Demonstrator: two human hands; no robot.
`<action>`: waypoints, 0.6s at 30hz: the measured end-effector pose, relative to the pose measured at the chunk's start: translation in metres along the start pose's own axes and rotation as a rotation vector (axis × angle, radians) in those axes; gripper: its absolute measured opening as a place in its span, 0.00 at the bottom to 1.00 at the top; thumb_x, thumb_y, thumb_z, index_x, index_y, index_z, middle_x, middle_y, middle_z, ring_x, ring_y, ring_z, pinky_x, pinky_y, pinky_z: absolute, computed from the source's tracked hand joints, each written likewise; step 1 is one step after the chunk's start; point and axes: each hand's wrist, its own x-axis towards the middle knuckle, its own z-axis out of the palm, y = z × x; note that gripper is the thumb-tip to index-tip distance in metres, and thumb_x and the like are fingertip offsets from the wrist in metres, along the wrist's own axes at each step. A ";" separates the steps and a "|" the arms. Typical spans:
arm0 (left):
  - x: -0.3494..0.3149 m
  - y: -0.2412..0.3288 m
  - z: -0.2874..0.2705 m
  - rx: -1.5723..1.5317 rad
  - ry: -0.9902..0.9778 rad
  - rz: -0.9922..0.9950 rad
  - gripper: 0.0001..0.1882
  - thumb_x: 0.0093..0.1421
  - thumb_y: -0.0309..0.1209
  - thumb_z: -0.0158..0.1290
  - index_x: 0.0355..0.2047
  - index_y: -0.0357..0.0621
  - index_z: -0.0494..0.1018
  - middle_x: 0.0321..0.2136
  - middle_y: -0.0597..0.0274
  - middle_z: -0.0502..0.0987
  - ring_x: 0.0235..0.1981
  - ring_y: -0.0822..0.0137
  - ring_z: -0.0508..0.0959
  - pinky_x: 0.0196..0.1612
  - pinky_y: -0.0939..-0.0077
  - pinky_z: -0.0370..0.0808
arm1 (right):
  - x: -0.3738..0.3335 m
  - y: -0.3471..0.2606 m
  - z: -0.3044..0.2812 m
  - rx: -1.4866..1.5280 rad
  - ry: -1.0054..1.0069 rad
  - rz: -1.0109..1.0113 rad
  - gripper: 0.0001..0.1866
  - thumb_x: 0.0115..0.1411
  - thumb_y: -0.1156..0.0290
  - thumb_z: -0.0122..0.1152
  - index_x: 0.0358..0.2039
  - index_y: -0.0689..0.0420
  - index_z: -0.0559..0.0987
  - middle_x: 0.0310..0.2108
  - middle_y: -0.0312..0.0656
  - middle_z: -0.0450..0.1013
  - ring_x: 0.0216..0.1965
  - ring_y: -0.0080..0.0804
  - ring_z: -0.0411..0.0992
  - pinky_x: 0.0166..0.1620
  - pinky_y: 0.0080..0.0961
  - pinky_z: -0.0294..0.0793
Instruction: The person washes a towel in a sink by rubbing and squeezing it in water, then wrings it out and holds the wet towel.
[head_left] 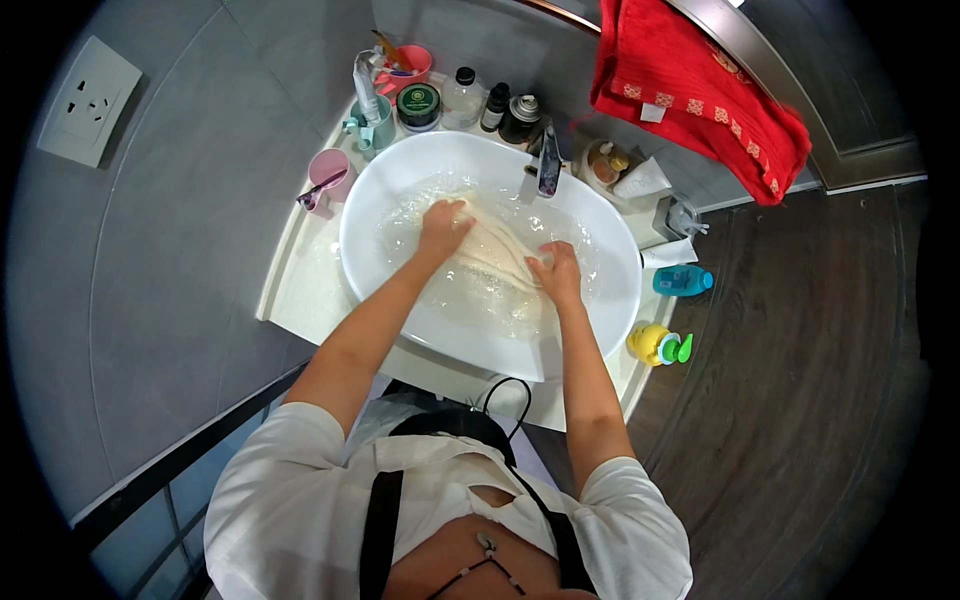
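Observation:
A cream-coloured cloth lies stretched in rippling water inside a white oval washbasin. My left hand has its fingers closed on the cloth's upper left end. At the lower right end, my right hand grips the same cloth between thumb and curled fingers. The wet cloth hangs in loose folds from one hand to the other, partly under the water. Behind the basin rises a dark metal faucet, apart from both hands.
Behind the basin stand a pink cup, a green-lidded jar, a clear bottle and dark bottles. A pink mug is at left. Blue and yellow bottles line the right edge. A red towel hangs above.

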 end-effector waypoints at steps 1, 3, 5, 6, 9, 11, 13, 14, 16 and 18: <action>-0.006 0.008 0.000 0.034 -0.110 -0.032 0.11 0.48 0.35 0.52 0.31 0.44 0.73 0.33 0.52 0.72 0.42 0.54 0.68 0.46 0.65 0.65 | 0.003 -0.008 0.004 0.175 -0.057 0.179 0.26 0.42 0.62 0.64 0.44 0.53 0.70 0.43 0.46 0.65 0.44 0.45 0.66 0.43 0.31 0.68; -0.016 0.030 -0.010 0.102 -0.328 -0.095 0.08 0.47 0.33 0.52 0.27 0.44 0.73 0.30 0.55 0.71 0.39 0.56 0.69 0.45 0.64 0.65 | 0.000 -0.020 0.013 0.233 -0.138 0.287 0.28 0.42 0.64 0.64 0.46 0.52 0.69 0.44 0.47 0.64 0.43 0.45 0.66 0.41 0.32 0.68; -0.023 0.027 -0.016 0.296 -0.423 0.004 0.04 0.46 0.30 0.50 0.22 0.45 0.72 0.30 0.56 0.71 0.35 0.57 0.71 0.43 0.63 0.66 | -0.009 -0.032 0.023 0.009 -0.196 0.135 0.29 0.42 0.66 0.63 0.47 0.52 0.68 0.44 0.48 0.63 0.41 0.46 0.67 0.39 0.33 0.69; -0.023 0.024 -0.020 0.364 -0.546 0.022 0.04 0.47 0.30 0.49 0.22 0.45 0.72 0.31 0.56 0.71 0.36 0.57 0.71 0.44 0.63 0.66 | -0.013 -0.032 0.025 -0.037 -0.209 0.020 0.29 0.42 0.66 0.64 0.47 0.51 0.68 0.45 0.47 0.63 0.42 0.45 0.66 0.40 0.34 0.68; -0.032 0.014 -0.022 0.475 -0.720 -0.104 0.06 0.49 0.29 0.47 0.24 0.45 0.74 0.34 0.54 0.71 0.38 0.56 0.71 0.46 0.63 0.65 | -0.030 -0.032 0.033 -0.169 -0.245 -0.330 0.29 0.41 0.65 0.64 0.47 0.48 0.69 0.48 0.44 0.61 0.46 0.43 0.63 0.45 0.37 0.66; -0.036 0.001 -0.019 0.358 -0.668 -0.296 0.08 0.50 0.30 0.47 0.28 0.44 0.74 0.36 0.54 0.71 0.41 0.56 0.71 0.48 0.64 0.63 | -0.040 -0.039 0.026 -0.177 -0.252 -0.325 0.28 0.41 0.65 0.63 0.47 0.44 0.69 0.52 0.43 0.58 0.51 0.45 0.59 0.48 0.40 0.64; -0.038 -0.011 -0.015 0.080 -0.516 -0.521 0.11 0.52 0.32 0.47 0.33 0.42 0.74 0.39 0.53 0.71 0.44 0.55 0.69 0.50 0.65 0.62 | -0.042 -0.044 0.020 -0.234 -0.300 -0.283 0.28 0.42 0.65 0.62 0.47 0.42 0.69 0.54 0.42 0.56 0.53 0.49 0.56 0.49 0.41 0.63; -0.041 -0.012 -0.012 -0.036 -0.371 -0.453 0.13 0.52 0.34 0.47 0.35 0.42 0.73 0.40 0.53 0.70 0.45 0.56 0.69 0.51 0.66 0.62 | -0.040 -0.043 0.020 -0.255 -0.365 -0.248 0.28 0.42 0.65 0.62 0.47 0.42 0.69 0.55 0.41 0.56 0.53 0.48 0.56 0.49 0.40 0.63; -0.046 -0.009 -0.005 -0.263 -0.081 -0.310 0.17 0.54 0.38 0.47 0.40 0.41 0.70 0.42 0.54 0.69 0.46 0.57 0.67 0.51 0.68 0.62 | -0.032 -0.038 0.016 -0.297 -0.495 -0.176 0.28 0.41 0.67 0.62 0.47 0.41 0.70 0.55 0.39 0.56 0.55 0.47 0.55 0.50 0.38 0.63; -0.039 0.013 0.000 -0.540 -0.193 -0.555 0.21 0.56 0.43 0.45 0.44 0.42 0.67 0.44 0.57 0.68 0.48 0.59 0.66 0.50 0.69 0.62 | -0.026 -0.014 0.037 -0.138 -0.306 0.007 0.27 0.41 0.71 0.59 0.45 0.39 0.71 0.50 0.41 0.62 0.52 0.45 0.60 0.49 0.37 0.65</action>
